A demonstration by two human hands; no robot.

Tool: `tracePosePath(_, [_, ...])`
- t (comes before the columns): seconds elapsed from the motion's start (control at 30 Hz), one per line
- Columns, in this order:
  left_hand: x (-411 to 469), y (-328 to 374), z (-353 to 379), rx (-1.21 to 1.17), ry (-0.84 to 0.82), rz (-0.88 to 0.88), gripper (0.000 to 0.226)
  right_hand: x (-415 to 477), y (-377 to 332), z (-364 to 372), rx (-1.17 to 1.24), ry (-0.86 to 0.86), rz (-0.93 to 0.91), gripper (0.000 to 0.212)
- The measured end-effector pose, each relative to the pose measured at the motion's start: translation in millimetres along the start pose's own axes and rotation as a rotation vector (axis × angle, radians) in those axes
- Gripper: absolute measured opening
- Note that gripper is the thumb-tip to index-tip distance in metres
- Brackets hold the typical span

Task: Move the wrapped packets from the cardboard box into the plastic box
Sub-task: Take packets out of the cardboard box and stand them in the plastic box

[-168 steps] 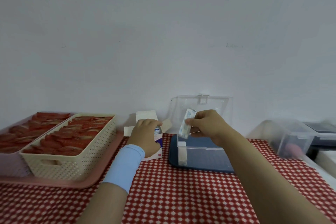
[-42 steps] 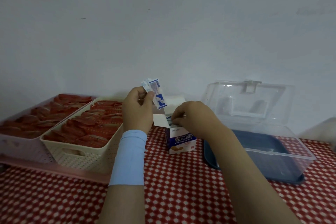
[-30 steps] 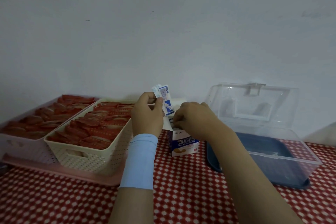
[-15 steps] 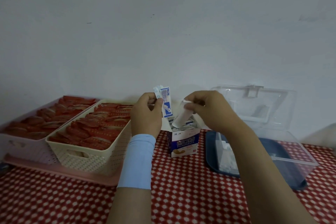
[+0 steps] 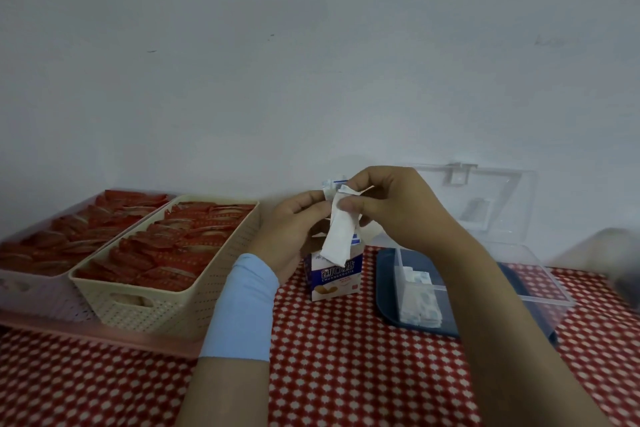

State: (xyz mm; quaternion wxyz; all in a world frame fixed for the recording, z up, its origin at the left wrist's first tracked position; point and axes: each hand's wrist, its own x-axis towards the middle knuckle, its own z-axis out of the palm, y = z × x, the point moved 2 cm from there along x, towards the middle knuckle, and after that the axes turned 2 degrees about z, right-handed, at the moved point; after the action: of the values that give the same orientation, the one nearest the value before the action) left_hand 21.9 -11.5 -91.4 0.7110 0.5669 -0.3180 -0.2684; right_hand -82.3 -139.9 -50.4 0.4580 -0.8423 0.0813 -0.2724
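A small blue-and-white cardboard box stands open on the checked cloth. Just above it my right hand pinches the top of a white wrapped packet, which hangs down in front of the box. My left hand is close beside it and grips a few blue-and-white packets whose tips show above the fingers. To the right is the clear plastic box with its lid raised; several packets lie in its left compartment.
Two baskets full of red packets stand at the left on a pink tray: a cream one and a pale one behind it. The plastic box rests on a dark blue tray. A blurred object is at the right edge.
My right hand has pulled a white packet up out of the cardboard box and brought it across to my left hand, which still holds its packets.
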Motion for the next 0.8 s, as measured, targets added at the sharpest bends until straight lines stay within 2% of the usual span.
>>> tracePosePath(0.13, [-5,-3,12,-0.268,-0.126,-0.100,0.037,-10,-2,-8,0.107,0.006,-0.011,0.015])
tracePosePath(0.27, [-9,-13,20,-0.278,-0.248,-0.135,0.031,-19,-2,-12,0.184,-0.008,0.001,0.020])
tracePosePath(0.4, [-11,-18,27,-0.283,-0.356,-0.155,0.025,-28,3,-15,0.263,-0.012,0.034,0.039])
tracePosePath(0.5, [-8,-21,30,-0.314,-0.334,-0.144,0.028,-30,7,-16,0.158,0.030,0.027,0.039])
tracePosePath(0.67, [-4,-21,35,-0.363,-0.260,-0.147,0.031,-31,6,-14,-0.041,0.131,-0.001,0.015])
tracePosePath(0.8, [-2,-23,34,-0.371,-0.229,-0.146,0.034,-39,-5,-12,-0.207,-0.072,-0.075,0.039])
